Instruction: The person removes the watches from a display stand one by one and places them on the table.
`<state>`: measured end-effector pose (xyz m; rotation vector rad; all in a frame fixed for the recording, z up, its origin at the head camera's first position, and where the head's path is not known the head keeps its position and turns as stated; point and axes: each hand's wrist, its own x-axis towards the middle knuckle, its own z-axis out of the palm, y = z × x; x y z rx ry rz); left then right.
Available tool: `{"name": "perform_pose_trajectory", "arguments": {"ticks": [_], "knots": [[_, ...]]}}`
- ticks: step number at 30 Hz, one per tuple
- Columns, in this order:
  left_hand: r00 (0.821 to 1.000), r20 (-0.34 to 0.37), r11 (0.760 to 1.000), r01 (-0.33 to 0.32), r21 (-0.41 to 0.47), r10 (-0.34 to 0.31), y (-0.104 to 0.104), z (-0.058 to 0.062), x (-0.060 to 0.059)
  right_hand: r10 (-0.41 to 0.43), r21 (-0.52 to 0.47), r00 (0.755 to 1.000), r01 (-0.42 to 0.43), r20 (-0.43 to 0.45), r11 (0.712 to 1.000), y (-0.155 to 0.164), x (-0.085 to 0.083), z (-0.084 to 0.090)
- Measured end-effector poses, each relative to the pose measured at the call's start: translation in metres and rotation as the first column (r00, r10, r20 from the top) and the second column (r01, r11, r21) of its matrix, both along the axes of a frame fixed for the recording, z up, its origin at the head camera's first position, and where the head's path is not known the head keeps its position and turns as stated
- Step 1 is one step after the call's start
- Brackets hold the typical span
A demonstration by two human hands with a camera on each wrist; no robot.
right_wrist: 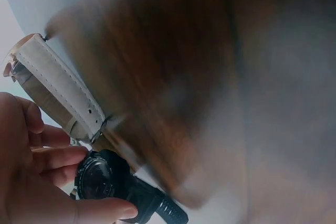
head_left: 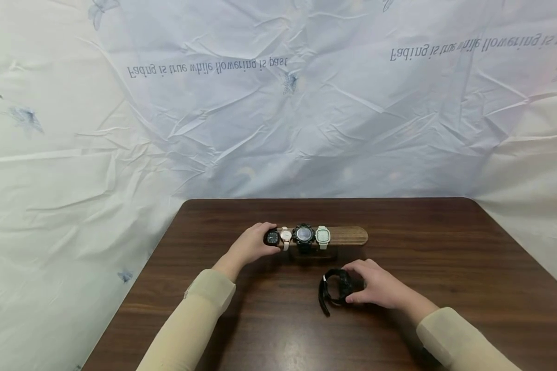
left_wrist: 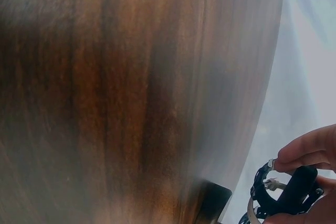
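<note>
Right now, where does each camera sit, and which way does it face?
Head: above, facing forward and down at the table, watch stand, left hand, right hand, both sleeves.
Left wrist: low along the table; fingertips pinch a black watch.
Right wrist: close on fingers holding the other black watch.
Shared: the brown table, in all three.

Both arms are wearing long, close-fitting sleeves in a pale beige, khaki-like cloth. The left sleeve (head_left: 192, 322) is showing a plain, slightly gathered cuff at its 1 o'clock end, with soft creases running along it. The right sleeve (head_left: 459, 342) is ending in a matching cuff at its 10 o'clock end. The left hand (head_left: 249, 246) and right hand (head_left: 376, 288) are wearing nothing.
</note>
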<state>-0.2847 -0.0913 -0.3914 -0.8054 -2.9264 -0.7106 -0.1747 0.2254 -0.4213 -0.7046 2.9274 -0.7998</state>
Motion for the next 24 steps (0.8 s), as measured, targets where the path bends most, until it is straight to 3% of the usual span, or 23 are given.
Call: {"name": "perform_pose_trajectory", "arguments": {"ticks": [10, 17, 24], "knots": [[1.000, 0.014, 1.000, 0.020, 0.005, -0.021, -0.007, -0.001, -0.016, 0.006, 0.070, 1.000, -0.005, -0.021, 0.998, -0.008, -0.010, -0.001], [0.999, 0.010, 0.999, 0.042, 0.002, -0.042, -0.012, 0.001, -0.026, -0.044, 0.008, 0.999, 0.044, -0.015, 0.999, -0.013, -0.016, 0.010], [0.999, 0.011, 0.999, 0.052, 0.000, -0.052, -0.013, 0.002, -0.033, -0.100, -0.018, 0.988, 0.098, -0.120, 0.995, -0.018, -0.026, 0.023]]}}
